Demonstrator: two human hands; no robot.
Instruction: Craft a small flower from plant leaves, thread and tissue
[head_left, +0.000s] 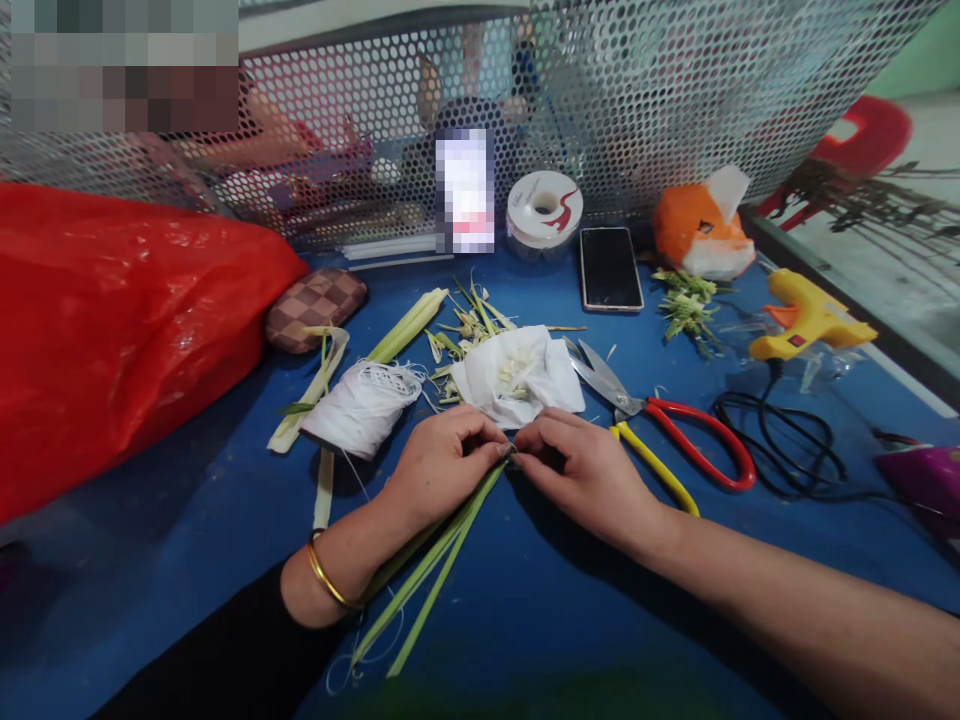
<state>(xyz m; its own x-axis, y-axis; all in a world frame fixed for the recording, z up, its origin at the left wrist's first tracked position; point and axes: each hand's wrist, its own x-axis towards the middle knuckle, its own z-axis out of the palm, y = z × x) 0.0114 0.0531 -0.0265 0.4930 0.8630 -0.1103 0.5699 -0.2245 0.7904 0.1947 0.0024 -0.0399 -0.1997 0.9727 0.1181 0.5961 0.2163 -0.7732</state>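
Thumb and fingers of my left hand (442, 465) pinch the upper ends of several long green leaf strips (442, 560), which run down towards me. My right hand (589, 470) meets it there, its fingers closed on the tip of the same strips; the exact contact is small and partly hidden. Just beyond my fingertips lies a crumpled white tissue (517, 375) with pale bits on it. A spool of white thread (364, 405) is left of my left hand, and loose thread trails beneath that wrist. Red-handled scissors (660, 410) lie beyond my right hand, beside a yellow handle (656, 470).
A red plastic bag (127, 350) and checkered pouch (319, 308) fill the left side. Along the back stand a ribbon roll (544, 210), a phone (611, 268) and an orange tissue pack (701, 230). A yellow glue gun (814, 315) with a coiled black cord (787, 440) is at right.
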